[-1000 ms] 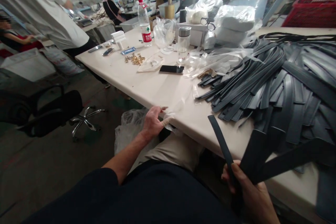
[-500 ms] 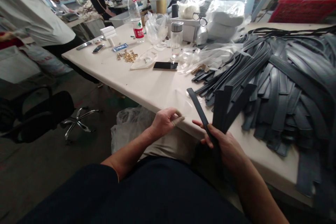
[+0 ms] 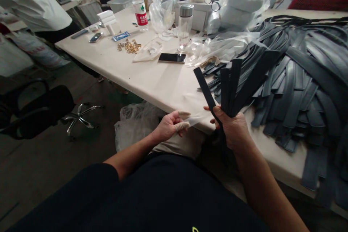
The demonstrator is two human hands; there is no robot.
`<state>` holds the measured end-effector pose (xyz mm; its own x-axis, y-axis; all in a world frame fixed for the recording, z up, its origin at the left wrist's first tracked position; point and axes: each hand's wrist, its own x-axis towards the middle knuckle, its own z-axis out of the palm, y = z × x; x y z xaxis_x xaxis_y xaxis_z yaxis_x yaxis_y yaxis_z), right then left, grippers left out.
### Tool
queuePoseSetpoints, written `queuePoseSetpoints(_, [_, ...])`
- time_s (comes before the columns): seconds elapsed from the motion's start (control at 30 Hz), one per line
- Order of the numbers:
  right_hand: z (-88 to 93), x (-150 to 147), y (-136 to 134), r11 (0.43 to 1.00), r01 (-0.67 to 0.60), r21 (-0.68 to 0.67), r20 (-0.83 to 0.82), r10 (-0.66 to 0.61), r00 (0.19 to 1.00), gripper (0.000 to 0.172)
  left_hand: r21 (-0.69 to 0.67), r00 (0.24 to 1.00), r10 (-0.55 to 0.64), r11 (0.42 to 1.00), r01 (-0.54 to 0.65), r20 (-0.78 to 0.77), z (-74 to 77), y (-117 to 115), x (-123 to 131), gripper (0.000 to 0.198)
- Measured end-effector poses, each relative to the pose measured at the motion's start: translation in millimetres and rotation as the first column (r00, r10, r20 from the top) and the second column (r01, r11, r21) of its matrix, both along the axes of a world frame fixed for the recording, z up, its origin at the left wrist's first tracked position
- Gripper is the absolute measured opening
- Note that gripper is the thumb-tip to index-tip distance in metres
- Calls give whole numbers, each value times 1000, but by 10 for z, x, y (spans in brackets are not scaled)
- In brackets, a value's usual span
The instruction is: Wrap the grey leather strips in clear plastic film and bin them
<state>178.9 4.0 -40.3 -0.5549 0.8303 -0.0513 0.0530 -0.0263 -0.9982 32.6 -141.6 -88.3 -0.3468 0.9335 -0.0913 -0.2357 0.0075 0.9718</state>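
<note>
My right hand (image 3: 231, 125) is closed around several flat black straps (image 3: 236, 83), whose ends fan upward above the table edge. One strap stands apart to the left, with my thumb across it. My left hand (image 3: 174, 125) is at the table's front edge, wearing pale finger covers on thumb and forefinger. Those two fingers are apart. A thin, clear plastic film (image 3: 197, 119) lies close to their tips; whether it touches them is hard to make out. Right of my hands, a large pile of black straps (image 3: 295, 79) spreads over the table and hangs off its edge.
On the pale table (image 3: 152, 83) are a phone (image 3: 172, 58), a glass bottle (image 3: 185, 29), gold-coloured metal pieces (image 3: 132, 47), a plastic water bottle (image 3: 140, 11) and plastic bags (image 3: 239, 7). An office chair (image 3: 54, 110) stands left. A person (image 3: 29, 1) stands beyond it.
My left thumb and forefinger have spread apart. My right hand has risen slightly with the straps, which now fan wider. The view has tilted down a little.
</note>
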Motion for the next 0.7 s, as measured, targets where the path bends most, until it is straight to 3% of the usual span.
queuePoseSetpoints(0.17, [25,23,102,998,27,49,-42,-25,999,27,-76,980,-78,993,93,181,-89,-96,68,56])
queuePoseSetpoints(0.33, [44,25,122,997,40,62,-82,-35,996,24,-188,930,-253,933,308,268,-164,-165,129,46])
queuePoseSetpoints(0.5, [65,29,119,995,67,74,-73,-61,995,25,-228,891,-391,868,440,231,-164,-165,47,34])
queuePoseSetpoints(0.7, [94,67,215,989,136,54,-158,-126,979,17,-312,902,-406,846,432,148,-204,-187,-29,28])
